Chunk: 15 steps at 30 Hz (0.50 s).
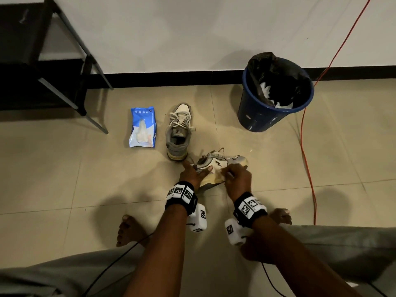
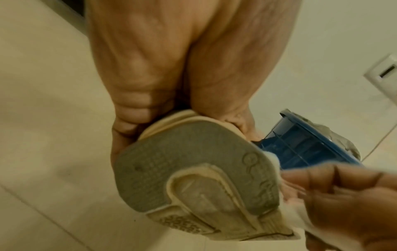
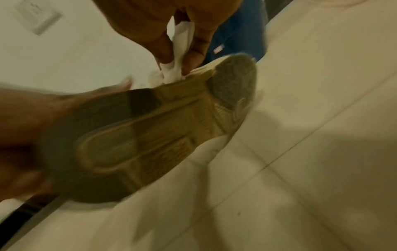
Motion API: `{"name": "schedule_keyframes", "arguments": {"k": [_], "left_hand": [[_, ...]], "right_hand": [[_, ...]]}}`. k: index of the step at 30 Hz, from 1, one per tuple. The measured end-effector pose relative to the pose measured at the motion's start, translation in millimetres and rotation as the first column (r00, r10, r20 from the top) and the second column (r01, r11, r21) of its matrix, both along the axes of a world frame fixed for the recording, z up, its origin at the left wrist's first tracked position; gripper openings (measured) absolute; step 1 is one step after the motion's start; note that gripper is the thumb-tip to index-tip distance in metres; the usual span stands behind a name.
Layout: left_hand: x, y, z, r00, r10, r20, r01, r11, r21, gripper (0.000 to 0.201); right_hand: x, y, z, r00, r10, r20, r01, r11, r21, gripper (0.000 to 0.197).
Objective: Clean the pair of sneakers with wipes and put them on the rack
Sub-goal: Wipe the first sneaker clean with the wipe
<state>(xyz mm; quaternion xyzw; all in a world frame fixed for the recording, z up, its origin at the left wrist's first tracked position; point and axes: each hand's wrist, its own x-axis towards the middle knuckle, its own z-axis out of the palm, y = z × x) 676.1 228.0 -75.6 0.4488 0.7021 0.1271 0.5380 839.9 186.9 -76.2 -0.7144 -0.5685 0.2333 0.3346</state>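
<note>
A grey and white sneaker [image 1: 222, 162] is tipped on its side just above the floor, its worn sole [image 2: 193, 183] facing me. My left hand [image 1: 194, 173] grips its heel end. My right hand [image 1: 237, 176] pinches a white wipe [image 3: 179, 51] and presses it on the sole's edge [image 3: 193, 74] near the toe. The second sneaker [image 1: 179, 131] stands upright on the floor behind, laces loose. A blue pack of wipes [image 1: 143, 127] lies to its left. The black shoe rack [image 1: 42, 61] stands at the far left against the wall.
A blue bin [image 1: 274, 93] with a black liner and used wipes inside stands at the right by the wall. An orange cable [image 1: 304, 136] runs along the floor beside it. My bare feet [image 1: 128, 230] and knees frame the tiled floor in front.
</note>
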Motion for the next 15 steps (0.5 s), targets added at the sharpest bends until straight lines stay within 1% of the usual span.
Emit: {"name": "schedule_keyframes", "arguments": {"k": [1,2,3,4,5,6,7,8,10,11,12,15], "left_hand": [[1.0,-0.1,0.6,1.000,0.004,-0.003,-0.004,1.000,-0.007,0.092],[1.9,0.1,1.7,1.000,0.001,-0.007,-0.001,1.000,-0.008,0.091],[2.5,1.6,2.4,1.000,-0.007,-0.014,0.007,1.000,-0.003,0.091],[3.3,3.9,2.8,1.000,-0.010,-0.017,0.010,1.000,0.002,0.091],[3.1,5.3,2.5,1.000,-0.004,-0.021,0.005,1.000,0.006,0.091],[2.9,5.8,2.2,1.000,-0.003,-0.025,0.003,1.000,0.006,0.092],[3.0,5.6,1.9,1.000,-0.003,-0.027,0.003,1.000,0.002,0.091],[3.6,4.1,1.5,1.000,0.000,-0.029,0.000,1.000,-0.003,0.091],[5.2,3.3,1.8,1.000,0.010,-0.029,-0.010,1.000,-0.008,0.089],[6.4,4.1,2.3,0.999,0.015,-0.031,-0.015,1.000,-0.001,0.089],[7.9,6.1,3.3,0.999,0.013,-0.036,-0.013,1.000,0.005,0.089],[7.5,8.8,3.4,0.999,0.002,-0.053,-0.001,1.000,0.016,0.089]], "right_hand": [[13.6,7.4,-1.6,0.996,-0.090,0.007,0.090,0.996,-0.023,0.015],[21.9,10.5,-1.7,0.989,-0.145,0.027,0.147,0.988,-0.048,0.017],[21.7,9.1,-1.7,0.990,-0.133,0.045,0.135,0.989,-0.056,0.019],[14.1,3.7,-1.2,0.997,-0.062,0.046,0.065,0.996,-0.061,0.020],[2.9,-4.6,-1.3,0.999,0.037,0.033,-0.035,0.998,-0.059,0.021],[-4.3,-13.1,-0.4,0.993,0.121,0.019,-0.120,0.992,-0.033,0.021],[-2.2,-15.5,0.0,0.986,0.163,0.022,-0.163,0.987,-0.013,0.021],[6.6,-11.6,2.4,0.986,0.160,0.045,-0.159,0.987,-0.021,0.021],[33.0,4.6,1.4,0.989,0.056,0.138,-0.053,0.998,-0.024,0.020],[39.1,7.3,3.6,0.985,0.034,0.169,-0.031,0.999,-0.016,0.019],[36.1,5.1,8.1,0.984,0.057,0.171,-0.055,0.998,-0.013,0.019],[1.0,-18.2,16.5,0.945,0.287,0.155,-0.289,0.957,-0.015,0.022]]}}
